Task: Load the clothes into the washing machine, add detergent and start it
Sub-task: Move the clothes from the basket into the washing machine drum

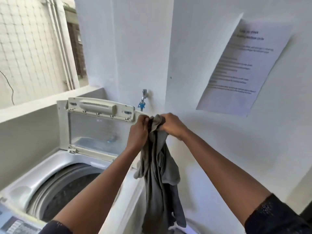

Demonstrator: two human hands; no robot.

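A grey garment (158,174) hangs down in front of me, bunched at its top. My left hand (138,130) and my right hand (170,125) both grip that bunched top, close together, to the right of the machine. The top-loading washing machine (32,181) stands at the lower left with its lid (94,125) raised upright. Its dark drum (67,190) is open; what lies inside I cannot make out. The garment hangs beside the machine's right edge, not over the drum.
A white wall stands close ahead with a printed paper sheet (243,66) stuck on it. A tap with a blue fitting (143,98) sticks out of the wall behind the lid. The control panel (15,223) shows at the bottom left. A tiled wall lies far left.
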